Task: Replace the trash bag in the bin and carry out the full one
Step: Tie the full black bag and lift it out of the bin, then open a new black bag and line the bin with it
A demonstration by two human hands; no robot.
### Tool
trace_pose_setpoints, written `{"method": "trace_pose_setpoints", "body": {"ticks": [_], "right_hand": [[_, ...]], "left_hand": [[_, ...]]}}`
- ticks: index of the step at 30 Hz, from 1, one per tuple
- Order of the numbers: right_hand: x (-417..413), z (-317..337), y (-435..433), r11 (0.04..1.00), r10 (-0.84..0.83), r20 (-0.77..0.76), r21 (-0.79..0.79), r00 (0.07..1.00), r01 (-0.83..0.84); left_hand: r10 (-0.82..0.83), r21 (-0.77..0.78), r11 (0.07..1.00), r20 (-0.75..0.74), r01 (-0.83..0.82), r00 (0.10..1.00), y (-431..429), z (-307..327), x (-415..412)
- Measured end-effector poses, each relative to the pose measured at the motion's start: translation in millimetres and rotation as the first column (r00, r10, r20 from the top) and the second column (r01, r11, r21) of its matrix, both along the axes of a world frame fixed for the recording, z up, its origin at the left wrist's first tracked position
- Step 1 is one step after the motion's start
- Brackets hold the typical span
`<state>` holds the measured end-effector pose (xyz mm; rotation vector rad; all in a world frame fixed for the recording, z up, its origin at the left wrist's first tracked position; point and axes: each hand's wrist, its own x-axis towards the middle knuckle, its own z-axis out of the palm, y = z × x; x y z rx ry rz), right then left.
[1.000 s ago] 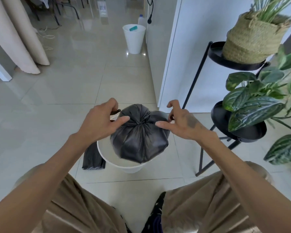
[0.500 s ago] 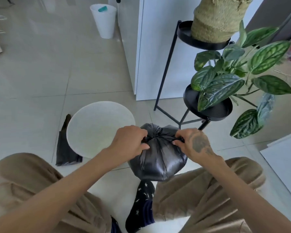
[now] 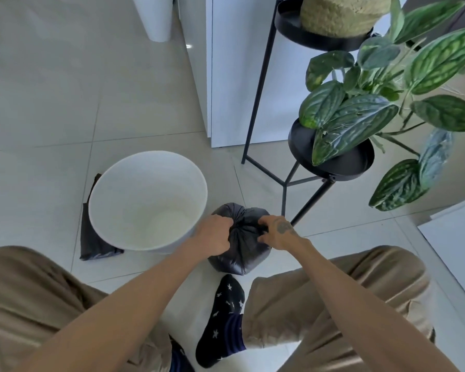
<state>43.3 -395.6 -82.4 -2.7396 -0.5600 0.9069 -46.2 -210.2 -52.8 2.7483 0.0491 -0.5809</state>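
We look down past our own arms at the full bag (image 3: pixel 239 253), a tied black bundle sitting on the tiled floor (image 3: pixel 51 103) in the lower middle of the frame; it rests just right of the bin (image 3: pixel 148 167), out of it and close against its wall. Our left hand (image 3: pixel 216 234) is curled tight on the left side of the bag's gathered neck, fingers together and clamped on the plastic; our right hand (image 3: pixel 278 233) pinches the same neck from the right, fingertips pressed into the folds, also gripping. The two hands sit close together over the knot, the bag bulging below them.

The bin stands upright at centre left, white, round, its mouth wide open to us and its inside bare, no liner in it; a flat folded black bag (image 3: pixel 93 237) lies on the floor at its lower left, partly tucked under the bin's edge. Our sock (image 3: pixel 223 318), dark with small stars, points up toward the full bag from the bottom centre, just below it; tan trousers (image 3: pixel 346 299) fill both lower corners.

At right a black plant stand (image 3: pixel 330 162) rises beside the bag, big striped leaves (image 3: pixel 360 119) spreading across the upper right; a woven basket (image 3: pixel 341 14) sits on its top tray. A second white bin (image 3: pixel 156 17) shows at the top edge, well apart.
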Motion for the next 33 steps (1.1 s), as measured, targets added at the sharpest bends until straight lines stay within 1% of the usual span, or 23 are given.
{"method": "trace_pose_setpoints", "body": {"ticks": [3, 6, 10, 13, 16, 20, 22, 25, 28, 30, 33], "right_hand": [[-0.9, -2.3, -3.8, 1.0, -0.004, -0.041, 0.023, 0.999, 0.005], [-2.3, -0.5, -6.3, 0.998, -0.026, -0.017, 0.063, 1.0, 0.027], [-1.6, 10.3, -3.9, 0.992, -0.04, 0.023, 0.121, 0.999, 0.037], [-0.5, 20.1, -0.8, 0.995, -0.036, 0.036, 0.096, 0.999, 0.033], [-0.7, 30.8, 4.8, 0.997, -0.018, 0.014, 0.07, 1.0, 0.017], [-2.2, 44.1, 17.0, 0.997, 0.056, 0.059, 0.053, 0.997, -0.059], [-3.6, 52.0, 27.9, 0.992, 0.039, 0.082, 0.118, 0.996, -0.048], [-6.7, 63.7, 52.4, 0.972, -0.007, 0.074, 0.235, 0.997, -0.01], [-11.7, 74.9, 78.5, 0.941, -0.016, 0.08, 0.339, 0.997, -0.012], [-16.2, 80.7, 95.7, 0.925, -0.004, 0.113, 0.378, 0.994, -0.04], [-16.5, 86.3, 118.7, 0.917, 0.0, 0.168, 0.393, 0.986, -0.067]], "left_hand": [[-0.004, -0.085, 0.996, -0.047, 0.0, 0.999, 2.9, -8.2, -0.1], [0.0, -0.144, 0.99, -0.068, -0.01, 0.998, 4.9, -10.5, -3.2], [0.06, -0.165, 0.985, 0.038, -0.053, 0.997, 6.1, -0.8, -3.5], [0.085, -0.178, 0.982, 0.123, -0.063, 0.989, 7.3, 9.9, -3.3], [0.079, -0.184, 0.982, 0.151, -0.05, 0.985, 7.6, 27.4, -5.6], [0.157, -0.282, 0.955, 0.22, -0.091, 0.963, 18.7, 46.3, -12.0], [0.215, -0.318, 0.94, 0.262, -0.127, 0.941, 33.8, 56.6, -17.3], [0.332, -0.38, 0.902, 0.311, -0.204, 0.891, 62.0, 69.9, -28.1], [0.429, -0.387, 0.875, 0.344, -0.29, 0.835, 93.7, 76.2, -42.3], [0.499, -0.393, 0.847, 0.358, -0.358, 0.789, 116.0, 76.8, -54.0], [0.604, -0.439, 0.782, 0.358, -0.442, 0.712, 144.0, 77.8, -66.4]]}}
